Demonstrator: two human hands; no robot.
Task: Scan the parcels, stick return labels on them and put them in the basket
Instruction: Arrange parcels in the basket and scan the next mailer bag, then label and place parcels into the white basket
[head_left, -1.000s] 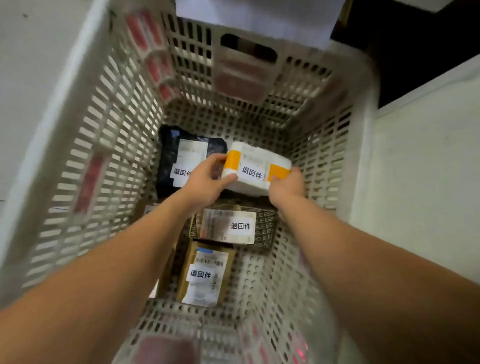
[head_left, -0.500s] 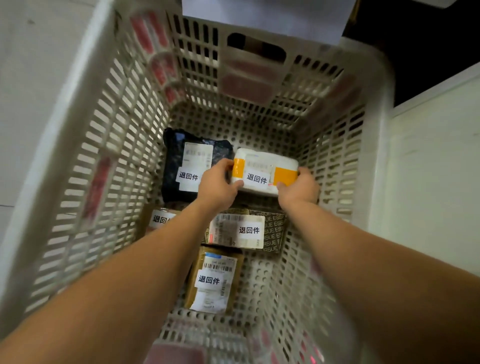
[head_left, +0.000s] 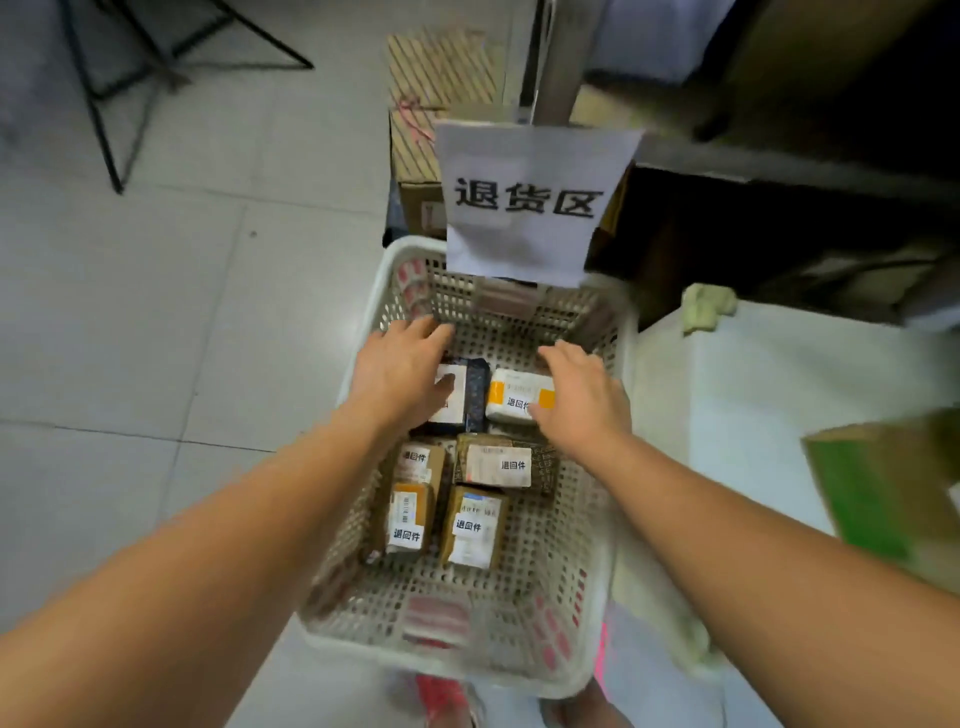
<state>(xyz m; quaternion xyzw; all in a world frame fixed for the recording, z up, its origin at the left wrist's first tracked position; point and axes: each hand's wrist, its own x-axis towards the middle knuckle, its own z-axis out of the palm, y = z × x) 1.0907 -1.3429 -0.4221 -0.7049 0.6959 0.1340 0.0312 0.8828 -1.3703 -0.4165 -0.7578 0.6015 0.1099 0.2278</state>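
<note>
Left grip (head_left: 402, 374) and right grip (head_left: 582, 397) hang open, empty; white parcel (head_left: 511, 397) lies in basket (head_left: 372, 312) between them.

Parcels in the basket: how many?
6: black parcel far left, orange-taped parcel far right; mid-left box, patterned parcel mid right; near-left box, near-right box. Others may hide beneath.

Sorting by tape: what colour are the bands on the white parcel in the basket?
Orange, on the white parcel; head view.
</note>
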